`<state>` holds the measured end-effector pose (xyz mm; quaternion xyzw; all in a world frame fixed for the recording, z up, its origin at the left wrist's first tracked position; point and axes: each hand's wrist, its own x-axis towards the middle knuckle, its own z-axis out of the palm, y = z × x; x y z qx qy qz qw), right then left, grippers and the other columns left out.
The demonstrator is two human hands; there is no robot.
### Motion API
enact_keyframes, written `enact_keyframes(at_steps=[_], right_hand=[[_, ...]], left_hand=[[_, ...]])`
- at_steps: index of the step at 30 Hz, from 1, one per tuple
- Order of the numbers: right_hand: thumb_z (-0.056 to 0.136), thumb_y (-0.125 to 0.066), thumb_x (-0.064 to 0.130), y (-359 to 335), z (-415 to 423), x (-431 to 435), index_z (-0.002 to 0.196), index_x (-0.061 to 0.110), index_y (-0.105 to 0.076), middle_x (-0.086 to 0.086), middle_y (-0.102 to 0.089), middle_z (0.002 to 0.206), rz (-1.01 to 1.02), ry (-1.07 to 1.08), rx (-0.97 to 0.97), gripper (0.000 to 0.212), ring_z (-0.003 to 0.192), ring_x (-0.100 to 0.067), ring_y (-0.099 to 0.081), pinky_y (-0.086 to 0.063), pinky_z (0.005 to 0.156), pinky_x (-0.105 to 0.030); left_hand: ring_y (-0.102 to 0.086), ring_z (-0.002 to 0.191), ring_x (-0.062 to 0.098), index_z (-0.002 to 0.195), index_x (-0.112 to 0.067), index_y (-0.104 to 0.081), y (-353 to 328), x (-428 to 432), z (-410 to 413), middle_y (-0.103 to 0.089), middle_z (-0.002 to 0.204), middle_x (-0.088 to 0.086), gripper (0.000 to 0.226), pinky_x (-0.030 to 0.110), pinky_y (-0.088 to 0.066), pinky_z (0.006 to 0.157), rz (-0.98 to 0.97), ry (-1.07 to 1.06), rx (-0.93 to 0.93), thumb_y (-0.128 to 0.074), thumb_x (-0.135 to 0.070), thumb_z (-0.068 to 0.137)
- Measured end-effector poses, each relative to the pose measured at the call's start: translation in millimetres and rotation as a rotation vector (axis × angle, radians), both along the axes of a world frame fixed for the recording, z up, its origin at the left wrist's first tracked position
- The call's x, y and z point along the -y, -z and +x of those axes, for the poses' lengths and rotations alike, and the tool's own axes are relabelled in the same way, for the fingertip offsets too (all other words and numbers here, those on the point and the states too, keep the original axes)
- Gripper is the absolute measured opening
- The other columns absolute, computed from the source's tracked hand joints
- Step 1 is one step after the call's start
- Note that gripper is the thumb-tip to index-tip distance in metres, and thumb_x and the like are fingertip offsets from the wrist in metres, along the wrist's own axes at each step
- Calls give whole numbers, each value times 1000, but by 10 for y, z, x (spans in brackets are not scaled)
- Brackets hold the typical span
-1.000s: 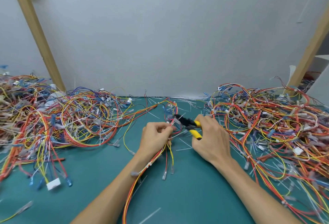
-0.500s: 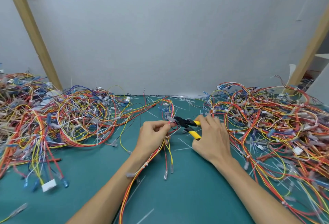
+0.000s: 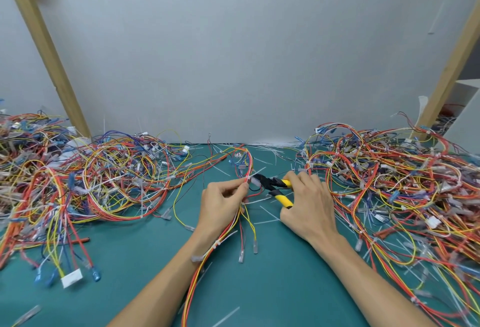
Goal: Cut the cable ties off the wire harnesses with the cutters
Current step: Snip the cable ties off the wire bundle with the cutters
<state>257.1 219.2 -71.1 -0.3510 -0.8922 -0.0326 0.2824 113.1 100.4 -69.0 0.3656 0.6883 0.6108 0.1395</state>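
Little has shifted in a second: the yellow-and-black-handled cutters [image 3: 275,189] have crept in until their black nose sits just beside the small white cable tie [image 3: 248,178] at the left fingertips. The left hand [image 3: 223,203] pinches the red-and-yellow wire harness [image 3: 220,243] there. The right hand [image 3: 309,204] wraps the parted handles, so this cut looks still to come. Clipped white tie ends [image 3: 267,212] litter the teal mat [image 3: 272,274] between the hands. Tangled harness heaps [image 3: 104,178] flank both wrists below a plain grey wall [image 3: 233,54].

Left of the cutters [image 3: 272,187], a heap of harnesses [image 3: 91,178] blocks the mat [image 3: 285,287], and a second heap [image 3: 402,184] blocks it on their right. Behind them the grey wall [image 3: 246,67] closes the way. Nearer than the cutters, bare mat lies open, crossed only by the held harness [image 3: 198,273] and loose tie offcuts [image 3: 226,320].
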Motion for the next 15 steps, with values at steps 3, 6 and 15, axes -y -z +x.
enact_keyframes(at_steps=[3, 6, 15], right_hand=[[56, -67, 21, -3, -5, 3, 105, 19, -56, 2, -52, 90, 18, -8, -19, 50, 80, -18, -36, -39, 70, -37], [57, -70, 23, -6, -13, 4, 104, 20, -57, 3, -53, 89, 32, -24, -31, 48, 81, -20, -43, -38, 69, -35], [62, -76, 28, -25, 4, 47, 96, 21, -58, 6, -53, 80, 62, -43, -63, 39, 74, -20, -50, -34, 62, -29]], left_hand=[[-70, 68, 11, 95, -22, -79, 2, 6, -6, -75, 69, -2, 14, 31, -54, 69, 22, -16, 18, -67, -17, 90], [-72, 73, 15, 97, -22, -79, 11, -4, -25, -75, 72, -3, 14, 30, -54, 71, 21, -20, -9, -68, -19, 89], [-68, 69, 18, 97, -20, -78, 7, 2, -19, -75, 70, 3, 12, 26, -51, 65, 21, -15, -5, -69, -21, 89]])
